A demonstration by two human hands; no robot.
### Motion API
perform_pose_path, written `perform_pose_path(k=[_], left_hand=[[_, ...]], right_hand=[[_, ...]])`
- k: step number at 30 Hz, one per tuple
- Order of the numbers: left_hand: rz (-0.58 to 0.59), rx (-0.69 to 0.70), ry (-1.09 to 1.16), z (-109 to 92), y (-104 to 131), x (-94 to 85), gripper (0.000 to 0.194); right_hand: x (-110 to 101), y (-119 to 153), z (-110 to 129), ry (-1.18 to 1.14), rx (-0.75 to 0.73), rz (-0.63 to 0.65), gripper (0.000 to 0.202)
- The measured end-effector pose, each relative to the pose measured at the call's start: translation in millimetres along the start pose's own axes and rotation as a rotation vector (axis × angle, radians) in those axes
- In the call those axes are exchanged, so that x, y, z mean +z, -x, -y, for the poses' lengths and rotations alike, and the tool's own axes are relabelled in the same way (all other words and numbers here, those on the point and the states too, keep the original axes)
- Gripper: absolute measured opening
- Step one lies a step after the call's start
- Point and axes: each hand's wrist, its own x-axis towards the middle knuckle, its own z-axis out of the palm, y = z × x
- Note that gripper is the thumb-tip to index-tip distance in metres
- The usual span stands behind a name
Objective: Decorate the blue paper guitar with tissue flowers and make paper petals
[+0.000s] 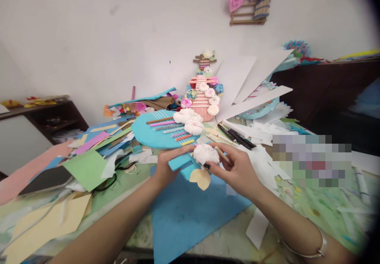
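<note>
A blue craft piece (pixel 152 131) shaped like a stringed instrument lies across the table, with coloured sticks and white strings on its round body. Puffy white flowers (pixel 192 126) sit along it. My left hand (pixel 170 163) is wrapped round the near end, beside a blue crosspiece (pixel 179 162). My right hand (pixel 237 167) holds a white flower (pixel 206 154) against this end, fingertips on its right side; a thin tan stick (pixel 222 155) shows between its fingers. A cream petal-shaped piece (pixel 200 179) hangs below the flower.
Behind stands a pink instrument-shaped craft (pixel 202 101) with flowers. Black pens (pixel 236 136) lie right of centre. Blue paper (pixel 192 220) lies under my hands. Green paper (pixel 86 169), a dark flat device (pixel 44 181) and a white cable are at the left; white scraps are at the right.
</note>
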Motion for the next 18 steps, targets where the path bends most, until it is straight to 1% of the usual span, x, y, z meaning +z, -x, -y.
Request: perform_pose_path(k=[5,7,11,14,16,18], left_hand=[[0.005,0.067,-0.047,-2.1,-2.8,-5.6,0.026],[0.004,0.095,-0.071,-4.3,-4.0,-7.2,0.026],[0.024,0.108,-0.146,-10.2,-5.2,-7.3,0.025],[0.007,0.118,-0.162,-12.5,-5.9,-6.5,0.024],[-0.003,0.119,-0.157,-11.2,-6.1,-6.7,0.024],[-0.005,0.103,-0.129,-7.4,-6.0,-8.1,0.025]], right_hand=[[-1.0,0.6,3.7,0.009,-0.012,0.013,0.051],[-1.2,1.5,5.2,-0.003,-0.020,0.012,0.050],[0.2,2.9,7.5,-0.014,-0.027,0.003,0.040],[1.6,3.5,7.6,-0.004,-0.055,0.015,0.034],[-0.1,3.1,7.0,-0.013,-0.058,0.002,0.036],[-6.2,0.7,6.3,-0.037,-0.027,-0.051,0.041]])
